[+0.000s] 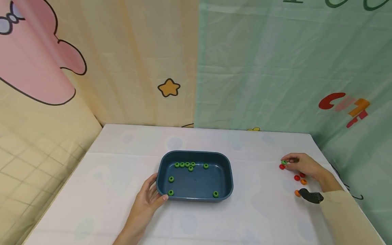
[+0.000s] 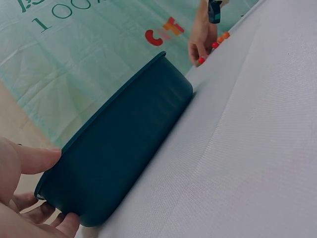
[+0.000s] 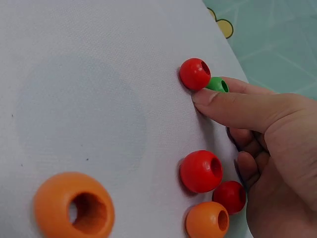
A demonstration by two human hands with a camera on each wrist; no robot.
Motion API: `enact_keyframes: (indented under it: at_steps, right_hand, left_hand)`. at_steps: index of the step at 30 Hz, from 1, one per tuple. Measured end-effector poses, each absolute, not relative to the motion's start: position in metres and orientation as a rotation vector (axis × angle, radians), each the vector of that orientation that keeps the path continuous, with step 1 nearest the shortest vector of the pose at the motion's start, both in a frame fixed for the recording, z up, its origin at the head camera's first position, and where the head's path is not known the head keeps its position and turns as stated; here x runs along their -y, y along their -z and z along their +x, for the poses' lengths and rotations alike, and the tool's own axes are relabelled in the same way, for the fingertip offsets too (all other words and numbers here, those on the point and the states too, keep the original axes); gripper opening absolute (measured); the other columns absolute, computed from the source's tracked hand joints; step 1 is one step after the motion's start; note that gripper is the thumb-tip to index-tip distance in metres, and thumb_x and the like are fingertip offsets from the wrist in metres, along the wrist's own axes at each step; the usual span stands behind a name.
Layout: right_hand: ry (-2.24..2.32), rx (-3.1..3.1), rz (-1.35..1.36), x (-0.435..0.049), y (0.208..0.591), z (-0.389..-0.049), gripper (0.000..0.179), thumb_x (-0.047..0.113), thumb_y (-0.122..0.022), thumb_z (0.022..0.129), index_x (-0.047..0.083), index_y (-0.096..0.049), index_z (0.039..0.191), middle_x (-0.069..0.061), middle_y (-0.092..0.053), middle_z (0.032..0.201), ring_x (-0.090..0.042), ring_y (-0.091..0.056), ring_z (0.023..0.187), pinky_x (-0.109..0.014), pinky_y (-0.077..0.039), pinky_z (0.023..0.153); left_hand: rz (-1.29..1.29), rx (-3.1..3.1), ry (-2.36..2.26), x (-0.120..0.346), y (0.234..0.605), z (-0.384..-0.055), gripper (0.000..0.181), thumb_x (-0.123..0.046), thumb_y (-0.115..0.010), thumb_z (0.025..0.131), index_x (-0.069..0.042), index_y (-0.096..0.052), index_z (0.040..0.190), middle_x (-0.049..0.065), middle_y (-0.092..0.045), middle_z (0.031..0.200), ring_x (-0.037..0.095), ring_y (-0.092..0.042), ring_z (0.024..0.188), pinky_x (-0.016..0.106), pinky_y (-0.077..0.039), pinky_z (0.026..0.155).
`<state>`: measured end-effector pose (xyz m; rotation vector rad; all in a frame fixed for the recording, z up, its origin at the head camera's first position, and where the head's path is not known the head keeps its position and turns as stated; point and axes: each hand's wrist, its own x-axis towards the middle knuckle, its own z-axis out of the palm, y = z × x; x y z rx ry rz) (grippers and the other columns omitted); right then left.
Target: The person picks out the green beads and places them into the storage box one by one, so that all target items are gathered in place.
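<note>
A dark blue rectangular tub (image 1: 196,185) stands on the table with several green beads (image 1: 187,164) scattered over its floor. At its near left corner my left hand (image 1: 147,200) grips the rim, and the left wrist view has the thumb on the rim and fingers against the wall. Over at the table's right side, my right hand (image 1: 303,165) pinches a green bead (image 3: 218,85) between thumb and forefinger. A red bead (image 3: 194,74) lies right beside the thumb tip. Two more red beads (image 3: 201,171) and two orange beads (image 3: 74,206) sit nearer the wrist.
A white cloth with pale dots covers the table (image 1: 245,217). Printed curtains (image 1: 260,68) hang behind it and along both sides. A black strap-like piece (image 1: 310,196) sits at the right wrist. Dark cable (image 1: 356,196) shows past the right edge.
</note>
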<state>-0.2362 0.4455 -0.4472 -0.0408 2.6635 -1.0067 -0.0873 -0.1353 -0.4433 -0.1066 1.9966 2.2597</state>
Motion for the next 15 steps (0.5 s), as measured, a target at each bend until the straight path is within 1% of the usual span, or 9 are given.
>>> enact_keyframes:
  at_steps: [5,12,15]
  right_hand:
    - [0.999,-2.676,-0.031,-0.4433,0.4456,-0.2354,0.038,0.017,-0.075,0.096,-0.003,-0.067,0.127,-0.013,-0.06,0.113,-0.03,-0.05,0.1,-0.031,-0.049,0.074]
    - [0.999,-2.69,-0.043,-0.4447,0.4429,-0.2328,0.038,0.019,-0.077,0.095,-0.001,-0.067,0.126,-0.013,-0.062,0.111,-0.028,-0.052,0.094,-0.029,-0.052,0.068]
    - [0.965,-2.709,-0.059,-0.4444,0.44,-0.2344,0.041,0.023,-0.078,0.094,0.0,-0.068,0.126,-0.016,-0.064,0.117,-0.032,-0.056,0.1,-0.031,-0.053,0.072]
  left_hand:
    - [-0.112,-2.001,-2.255,0.1359,0.4421,-0.0877,0.084,0.006,-0.073,0.092,-0.013,-0.028,0.16,0.01,-0.027,0.165,0.031,-0.037,0.146,0.02,-0.046,0.103]
    - [-0.12,-1.976,-2.264,0.1355,0.4427,-0.0877,0.084,0.006,-0.074,0.092,-0.014,-0.029,0.16,0.009,-0.027,0.165,0.03,-0.037,0.146,0.021,-0.046,0.103]
    - [-0.123,-1.974,-2.263,0.1355,0.4424,-0.0874,0.084,0.005,-0.074,0.092,-0.014,-0.029,0.16,0.009,-0.027,0.165,0.03,-0.037,0.146,0.022,-0.047,0.103]
